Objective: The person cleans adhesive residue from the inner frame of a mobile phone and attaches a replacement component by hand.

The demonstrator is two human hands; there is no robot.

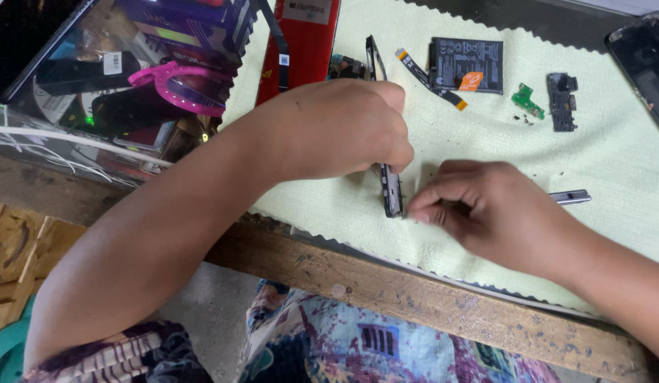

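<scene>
My left hand [336, 128] is closed around a dark phone frame [390, 190] stood on its edge on a pale green cloth [613, 163]. The frame's far end [372, 57] sticks out beyond my knuckles. My right hand [485, 206] pinches a slim metal tool whose grey handle [569, 197] pokes out to the right. Its fingertips sit right against the frame's near end; the tool's tip is hidden by my fingers.
On the cloth lie a black battery [466, 65], a flat ribbon cable [430, 79], a small green circuit board [527, 101], a black plastic part [561, 101] and a red phone back [308, 42]. A cluttered clear box [109, 85] stands left. Another phone [645, 57] lies far right. Wooden bench edge [429, 305] runs below.
</scene>
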